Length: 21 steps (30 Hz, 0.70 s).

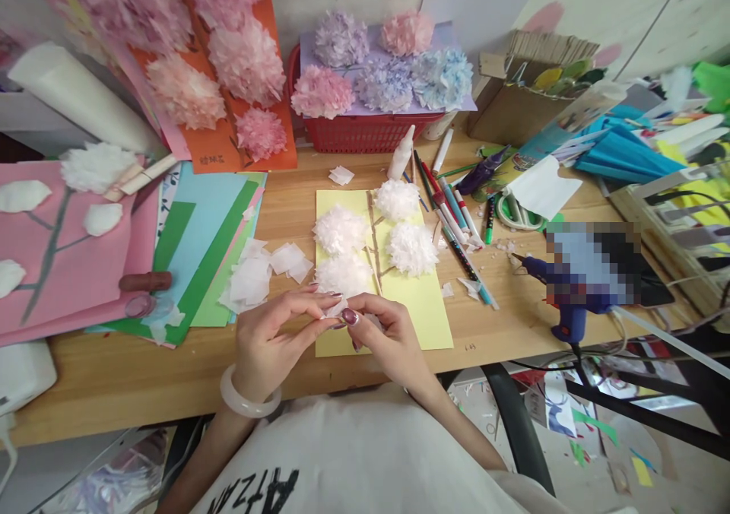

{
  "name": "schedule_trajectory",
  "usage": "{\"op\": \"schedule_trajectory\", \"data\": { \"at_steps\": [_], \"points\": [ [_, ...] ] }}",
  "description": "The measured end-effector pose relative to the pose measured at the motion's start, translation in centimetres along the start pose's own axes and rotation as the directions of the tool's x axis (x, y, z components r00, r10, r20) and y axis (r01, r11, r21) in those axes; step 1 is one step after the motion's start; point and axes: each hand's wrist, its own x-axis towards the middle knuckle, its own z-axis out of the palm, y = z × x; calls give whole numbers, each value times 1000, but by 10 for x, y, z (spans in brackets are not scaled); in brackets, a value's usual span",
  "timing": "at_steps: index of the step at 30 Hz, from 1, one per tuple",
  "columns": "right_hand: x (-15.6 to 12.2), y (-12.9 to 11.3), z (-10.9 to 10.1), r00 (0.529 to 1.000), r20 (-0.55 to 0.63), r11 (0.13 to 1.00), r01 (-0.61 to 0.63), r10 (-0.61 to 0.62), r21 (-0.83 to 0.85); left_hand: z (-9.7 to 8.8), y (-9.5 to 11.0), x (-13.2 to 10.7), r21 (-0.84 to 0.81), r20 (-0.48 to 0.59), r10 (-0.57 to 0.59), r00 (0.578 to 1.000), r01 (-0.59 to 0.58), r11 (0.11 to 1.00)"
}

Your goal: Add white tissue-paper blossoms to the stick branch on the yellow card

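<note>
Both of my hands meet over the lower edge of a yellow sheet of paper [422,320]. My left hand [277,328] pinches a small piece of white tissue paper [335,309] between thumb and fingers. The fingers of my right hand [385,331] are closed on the same piece from the other side, partly hiding it. Several fluffy white paper flowers [411,249] sit on the yellow sheet around a brown drawn stem [375,233]. Left of the sheet lies a loose pile of white tissue squares [249,278].
A white glue bottle [401,155] stands behind the sheet. Markers [450,206] lie scattered to its right, with a blue glue gun [570,301] farther right. A red basket [365,132] stands at the back. Coloured papers [211,233] and a pink picture [85,255] cover the left.
</note>
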Motion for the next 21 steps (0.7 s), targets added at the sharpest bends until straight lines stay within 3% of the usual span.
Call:
{"op": "schedule_trajectory", "data": {
  "at_steps": [7, 14, 21],
  "points": [
    [-2, -3, -1, 1000, -7, 1000, -22, 22, 5, 1, 1, 1, 30, 25, 20, 999, -20, 999],
    [-1, -5, 0, 999, -2, 998, -51, 52, 40, -2, 1, 4, 51, 45, 140, 989, -142, 989],
    [-2, -3, 0, 997, -3, 995, -75, 76, 64, -2, 2, 3, 68, 86, 77, 993, -83, 994]
  ]
}}
